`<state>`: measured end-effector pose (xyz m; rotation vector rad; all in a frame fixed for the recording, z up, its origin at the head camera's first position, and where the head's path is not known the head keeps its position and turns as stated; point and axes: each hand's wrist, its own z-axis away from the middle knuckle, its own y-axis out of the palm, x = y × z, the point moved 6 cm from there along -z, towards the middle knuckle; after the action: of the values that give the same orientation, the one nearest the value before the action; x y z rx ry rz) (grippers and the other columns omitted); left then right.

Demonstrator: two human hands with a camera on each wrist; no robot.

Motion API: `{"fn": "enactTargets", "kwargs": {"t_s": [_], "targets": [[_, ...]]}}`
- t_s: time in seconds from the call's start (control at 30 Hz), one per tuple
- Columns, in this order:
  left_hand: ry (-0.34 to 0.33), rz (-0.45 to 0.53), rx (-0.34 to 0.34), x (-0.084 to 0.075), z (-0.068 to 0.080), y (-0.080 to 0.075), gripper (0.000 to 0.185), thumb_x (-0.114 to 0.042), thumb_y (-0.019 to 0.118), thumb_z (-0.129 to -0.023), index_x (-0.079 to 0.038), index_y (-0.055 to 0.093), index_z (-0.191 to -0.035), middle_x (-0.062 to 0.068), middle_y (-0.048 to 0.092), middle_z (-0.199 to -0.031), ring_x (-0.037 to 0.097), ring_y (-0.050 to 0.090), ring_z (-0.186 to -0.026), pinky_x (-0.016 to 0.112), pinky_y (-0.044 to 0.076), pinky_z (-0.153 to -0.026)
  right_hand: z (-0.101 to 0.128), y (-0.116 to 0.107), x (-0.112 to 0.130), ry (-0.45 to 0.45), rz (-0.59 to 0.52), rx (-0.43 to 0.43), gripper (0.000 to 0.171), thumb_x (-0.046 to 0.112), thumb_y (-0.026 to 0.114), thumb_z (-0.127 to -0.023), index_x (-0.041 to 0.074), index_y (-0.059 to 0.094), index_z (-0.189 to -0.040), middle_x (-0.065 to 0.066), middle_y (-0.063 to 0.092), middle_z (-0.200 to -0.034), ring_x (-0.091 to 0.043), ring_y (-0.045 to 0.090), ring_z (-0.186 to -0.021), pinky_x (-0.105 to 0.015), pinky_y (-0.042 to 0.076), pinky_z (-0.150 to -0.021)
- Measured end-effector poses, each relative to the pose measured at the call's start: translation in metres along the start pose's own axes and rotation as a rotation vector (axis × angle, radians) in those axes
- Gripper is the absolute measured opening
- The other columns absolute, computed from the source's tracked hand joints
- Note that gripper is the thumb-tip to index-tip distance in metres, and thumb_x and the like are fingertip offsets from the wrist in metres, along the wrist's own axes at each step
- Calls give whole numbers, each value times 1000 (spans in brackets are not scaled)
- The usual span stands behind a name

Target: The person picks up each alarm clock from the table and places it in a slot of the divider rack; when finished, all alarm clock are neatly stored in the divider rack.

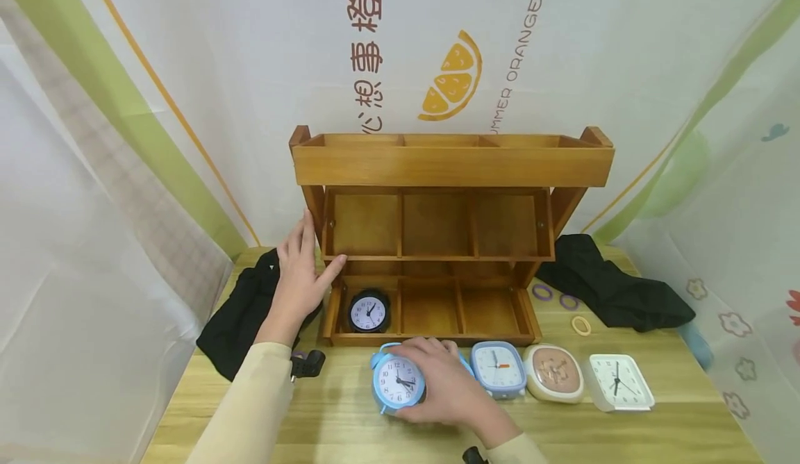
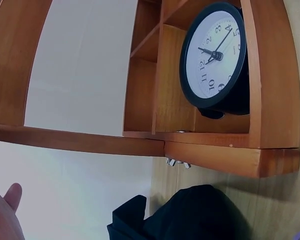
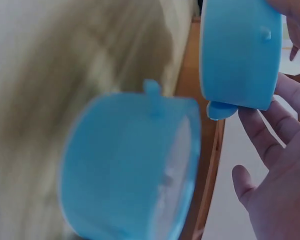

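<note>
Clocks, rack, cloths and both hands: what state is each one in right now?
Round blue clock: upright on the table, right hand curled round it.
Black clock: upright in the rack's bottom left compartment.
Wooden rack: standing; other visible compartments empty.
Left hand: open, fingers resting on the rack's left side.
Square blue clock, beige clock, white clock: standing in a row, untouched.
Black cloths: crumpled.

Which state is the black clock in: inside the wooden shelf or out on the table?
Inside. The black clock stands upright in the bottom-left compartment of the wooden shelf, face forward; the other visible compartments look empty.
</note>
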<state>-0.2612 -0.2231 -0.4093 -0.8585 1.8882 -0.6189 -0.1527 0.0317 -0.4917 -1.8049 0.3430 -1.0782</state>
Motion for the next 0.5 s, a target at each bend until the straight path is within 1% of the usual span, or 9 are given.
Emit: {"fn": "enactTargets", "kwargs": {"t_s": [0.13, 0.23, 0.33, 0.5], "targets": [[10, 7, -2, -2, -1, 1, 104, -41, 68, -101, -22, -9, -169, 22, 13, -170, 52, 16, -147, 70, 21, -115, -2, -18, -4, 5, 5, -55, 91, 49, 97, -64, 29, 61, -145, 8, 61, -138, -19, 55, -123, -51, 37, -98], [-3, 11, 6, -1, -2, 0, 103, -44, 67, -102, -23, -9, -169, 22, 12, -170, 52, 14, -148, 71, 22, -115, -5, -32, -9, 0, 11, -100, 91, 44, 98, -63, 26, 61, -144, 7, 61, -138, -18, 55, -120, -50, 38, -96], [-24, 15, 18, 1, -1, -1, 102, -46, 65, -102, -24, -10, -168, 21, 11, -171, 51, 13, -149, 71, 24, -114, -9, -44, -19, 15, 13, -120, 90, 41, 98, -65, 26, 61, -145, 7, 60, -139, -17, 54, -119, -53, 37, -97], [-33, 22, 57, 3, 0, 4, 100, -48, 60, -105, -24, -15, -167, 21, 4, -171, 50, 9, -151, 71, 24, -115, -13, -57, -39, 61, 10, -137, 91, 38, 95, -68, 23, 58, -149, 1, 57, -145, -21, 50, -121, -56, 34, -100]]}}
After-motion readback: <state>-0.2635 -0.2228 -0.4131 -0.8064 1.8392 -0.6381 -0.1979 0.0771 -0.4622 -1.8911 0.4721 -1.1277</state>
